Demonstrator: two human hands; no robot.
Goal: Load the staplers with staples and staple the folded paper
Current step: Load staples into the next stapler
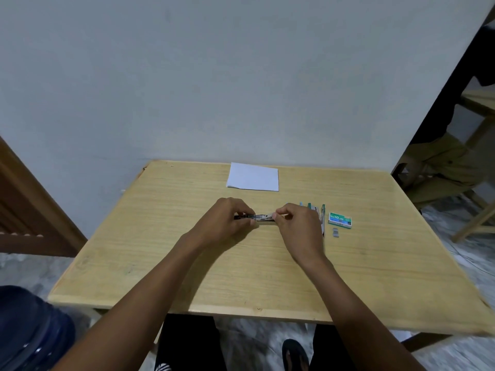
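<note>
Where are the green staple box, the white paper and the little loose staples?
green staple box [340, 220]: head view, middle of its printed top face.
folded white paper [253, 177]: head view, centre of the top sheet.
loose staples [335, 232]: head view, middle of the small grey strip.

head-worn camera, looking forward and down, close over table [160, 263]
</note>
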